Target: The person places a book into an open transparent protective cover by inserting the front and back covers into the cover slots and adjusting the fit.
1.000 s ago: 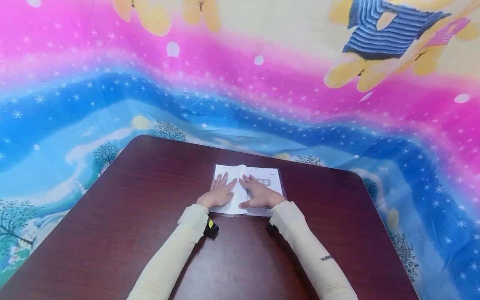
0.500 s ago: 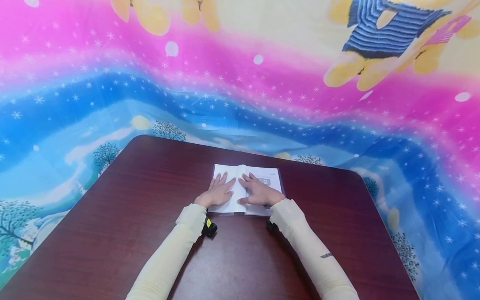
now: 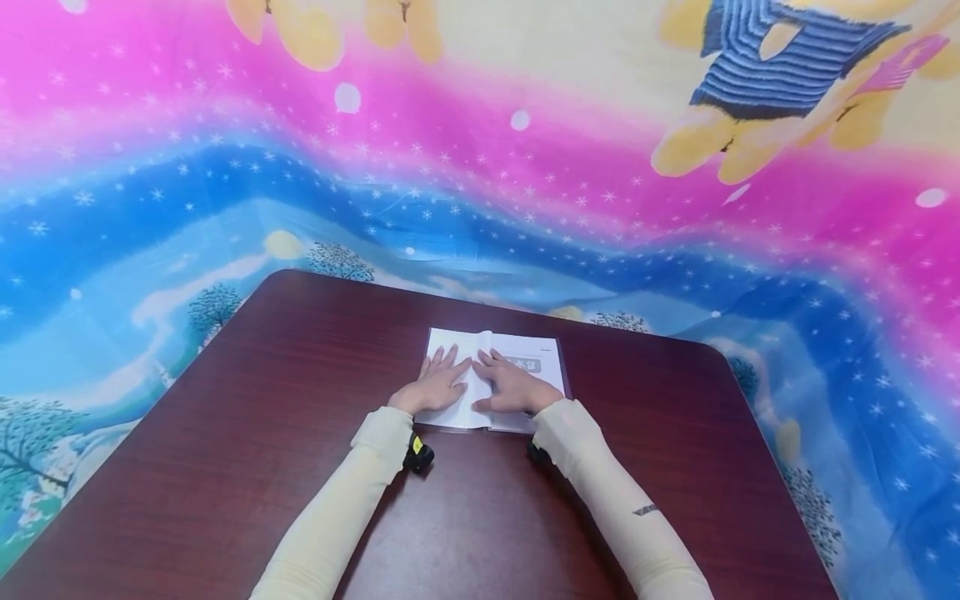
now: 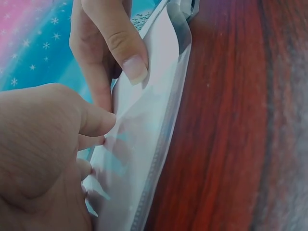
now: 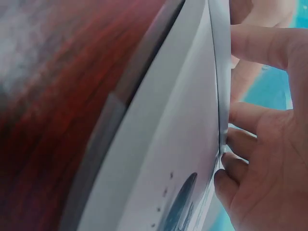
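A thin open booklet (image 3: 551, 354) with white pages lies on the table, inside a clear plastic cover (image 4: 153, 178) whose edge shows in the left wrist view. My left hand (image 3: 435, 390) rests on its blank left page (image 3: 459, 337), fingers spread and pointing away. Near the centre fold, my right hand (image 3: 516, 388) touches the paper with its fingers extended, its thumb close to the left hand's thumb. A grey printed box (image 3: 528, 365) shows partly beside the right fingers. In the right wrist view, the fingertips meet the raised page edge (image 5: 219, 72).
The dark red-brown wooden table (image 3: 262, 433) has rounded far corners. Behind it hangs a colourful cloth (image 3: 450, 150) with snowflakes and cartoon figures. A black wrist camera (image 3: 418, 455) sits under the left cuff.
My right hand has slid slightly left towards the fold, baring more of the grey printed box. The left hand stays on its page, nearly still.
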A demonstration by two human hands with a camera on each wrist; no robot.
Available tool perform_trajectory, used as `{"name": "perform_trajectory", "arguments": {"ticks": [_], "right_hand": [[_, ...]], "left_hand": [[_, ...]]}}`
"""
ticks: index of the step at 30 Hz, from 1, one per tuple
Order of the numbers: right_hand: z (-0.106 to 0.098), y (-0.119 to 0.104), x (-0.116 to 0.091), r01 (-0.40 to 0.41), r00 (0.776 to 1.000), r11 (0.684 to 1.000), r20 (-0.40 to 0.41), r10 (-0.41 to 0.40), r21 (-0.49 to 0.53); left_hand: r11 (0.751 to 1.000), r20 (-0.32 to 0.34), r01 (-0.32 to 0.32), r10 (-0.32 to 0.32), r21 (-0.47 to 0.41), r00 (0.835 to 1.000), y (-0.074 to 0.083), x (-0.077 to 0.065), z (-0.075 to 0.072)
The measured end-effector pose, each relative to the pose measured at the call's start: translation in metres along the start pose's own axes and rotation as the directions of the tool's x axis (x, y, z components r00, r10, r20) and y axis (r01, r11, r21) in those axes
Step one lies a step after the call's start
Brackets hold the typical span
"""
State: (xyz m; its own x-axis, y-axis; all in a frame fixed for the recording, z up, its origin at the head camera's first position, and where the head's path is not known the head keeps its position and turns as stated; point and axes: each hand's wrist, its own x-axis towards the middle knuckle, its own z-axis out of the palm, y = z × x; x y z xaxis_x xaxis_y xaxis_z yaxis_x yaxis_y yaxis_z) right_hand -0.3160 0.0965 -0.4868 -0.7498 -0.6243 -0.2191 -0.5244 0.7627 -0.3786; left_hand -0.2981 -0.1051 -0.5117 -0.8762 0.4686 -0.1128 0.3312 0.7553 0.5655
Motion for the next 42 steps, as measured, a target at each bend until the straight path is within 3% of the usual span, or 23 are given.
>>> {"name": "perform_trajectory", "arguments": {"ticks": [12, 19, 22, 25, 28, 31, 33, 37, 42], "right_hand": [[0.004, -0.006, 0.002, -0.021, 1.000, 1.000, -0.001, 0.021, -0.023], [0.006, -0.001, 0.005, 0.009, 1.000, 0.999, -0.020, -0.008, 0.049], [0.003, 0.005, 0.005, 0.037, 0.998, 0.995, -0.058, -0.031, 0.096], [-0.005, 0.011, 0.000, 0.013, 0.990, 0.988, -0.141, 0.009, 0.156], [-0.017, 0.017, -0.009, -0.133, 0.957, 0.963, -0.222, 0.186, 0.235], [-0.026, 0.027, -0.020, -0.311, 0.891, 0.905, -0.243, 0.383, 0.289], [-0.028, 0.034, -0.026, -0.394, 0.854, 0.868, -0.228, 0.467, 0.302], [-0.028, 0.042, -0.037, -0.497, 0.820, 0.821, -0.156, 0.550, 0.281], [-0.029, 0.046, -0.047, -0.536, 0.804, 0.786, -0.097, 0.587, 0.309]], "left_hand": [[0.999, 0.006, 0.005, -0.005, 0.041, 1.000, -0.005, 0.001, 0.003], [0.998, 0.034, 0.016, -0.018, 0.059, 0.999, -0.006, 0.004, 0.001], [0.999, 0.039, 0.004, -0.006, 0.050, 0.999, -0.007, 0.006, 0.001], [0.999, 0.056, 0.001, -0.004, 0.044, 0.998, -0.006, 0.006, 0.001], [0.998, 0.072, 0.019, -0.024, 0.059, 0.997, -0.001, 0.004, -0.003], [0.996, 0.066, 0.034, -0.039, 0.086, 0.997, -0.001, 0.004, -0.004], [0.995, 0.058, 0.037, -0.043, 0.091, 0.997, -0.002, 0.003, -0.005], [0.994, 0.062, 0.039, -0.045, 0.100, 0.997, -0.004, 0.003, -0.005], [0.997, 0.063, 0.031, -0.036, 0.068, 0.997, -0.006, 0.010, -0.001]]}}
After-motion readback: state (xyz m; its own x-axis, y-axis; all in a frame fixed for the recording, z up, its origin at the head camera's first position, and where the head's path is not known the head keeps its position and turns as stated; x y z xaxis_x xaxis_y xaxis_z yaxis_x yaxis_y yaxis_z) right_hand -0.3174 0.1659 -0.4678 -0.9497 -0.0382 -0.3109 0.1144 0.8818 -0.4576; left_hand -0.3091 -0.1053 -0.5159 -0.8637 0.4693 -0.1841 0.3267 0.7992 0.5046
